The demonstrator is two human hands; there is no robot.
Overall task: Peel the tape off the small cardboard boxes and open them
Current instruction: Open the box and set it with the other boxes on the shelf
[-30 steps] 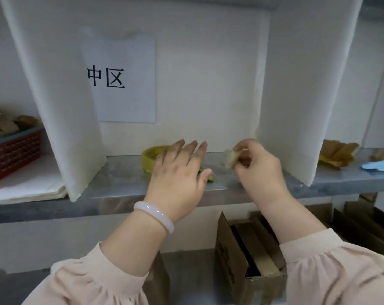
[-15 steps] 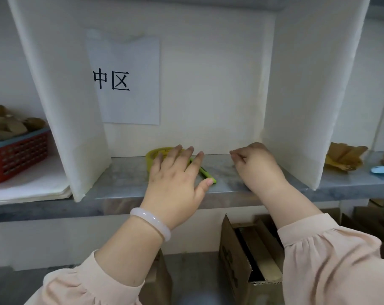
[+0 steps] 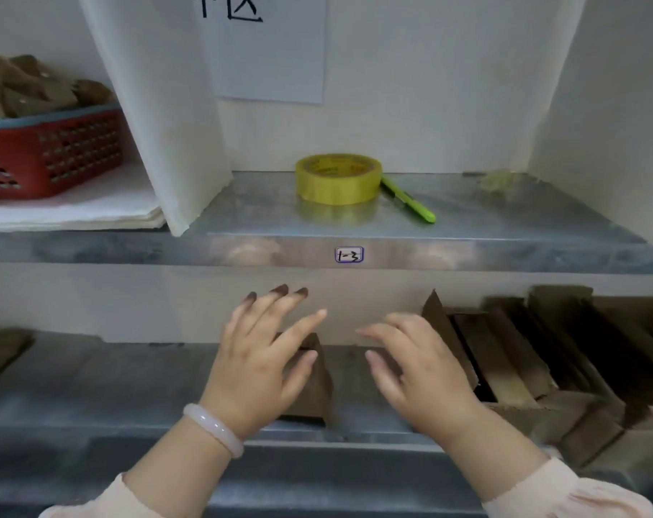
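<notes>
A small brown cardboard box (image 3: 312, 386) stands on the lower metal shelf (image 3: 130, 379), partly hidden behind my left hand (image 3: 265, 364). That hand hovers over the box with fingers spread and straight, holding nothing. My right hand (image 3: 418, 372) is beside it, fingers relaxed and empty, just left of an opened cardboard box (image 3: 504, 360) with its flaps up. A crumpled wad of clear tape (image 3: 499, 179) lies at the back right of the upper shelf.
On the upper shelf (image 3: 467, 222) sit a yellow tape roll (image 3: 338, 177) and a green pen (image 3: 407, 200). White divider boards flank this bay. A red basket (image 3: 52, 155) of cardboard scraps stands at left. More open boxes (image 3: 598, 349) crowd the lower right.
Both hands came down from the upper shelf to the lower one. The right hand let go of the tape wad, which now lies on the upper shelf. The camera tilted down.
</notes>
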